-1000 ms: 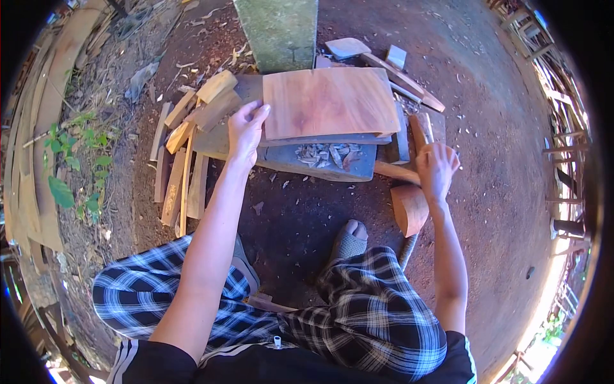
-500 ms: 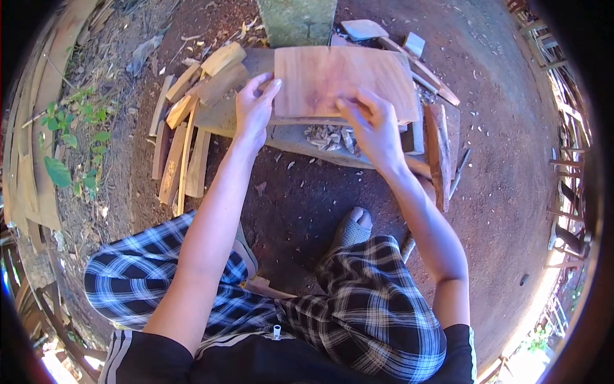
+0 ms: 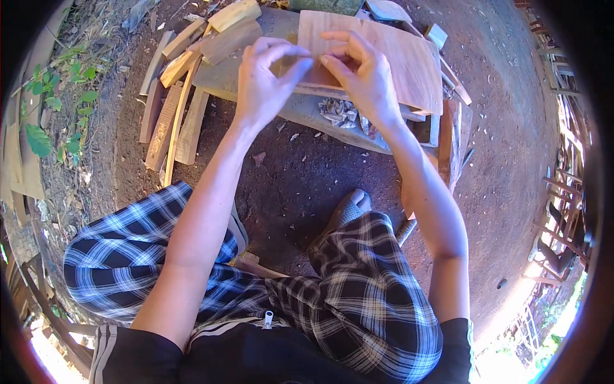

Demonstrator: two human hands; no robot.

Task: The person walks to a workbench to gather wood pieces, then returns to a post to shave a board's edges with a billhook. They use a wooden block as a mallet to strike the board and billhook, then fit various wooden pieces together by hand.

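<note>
A broad, flat wooden board [image 3: 409,67] lies on the low stone slab [image 3: 281,25] in front of me. My left hand [image 3: 268,80] hovers by the board's left edge, its thumb and forefinger tips pressed together. Facing it, my right hand [image 3: 366,77] is over the board with its thumb and finger brought close in a pinch and another finger stretched out. The fingertips of both hands are only a small gap apart. Whatever they hold, if anything, is too small to make out. Wood chips [image 3: 339,114] are heaped beneath the board's near edge.
Several cut wood pieces [image 3: 192,125] lie to the left of the slab. A reddish wooden block [image 3: 448,141] stands at its right. My sandalled foot [image 3: 348,208] rests on the dirt ground [image 3: 288,173]. Green leaves [image 3: 39,141] grow at far left.
My left hand has come away from the board's left edge and moved toward my right hand, fingertips now close together. The view has shifted, so the board appears higher and further right.
</note>
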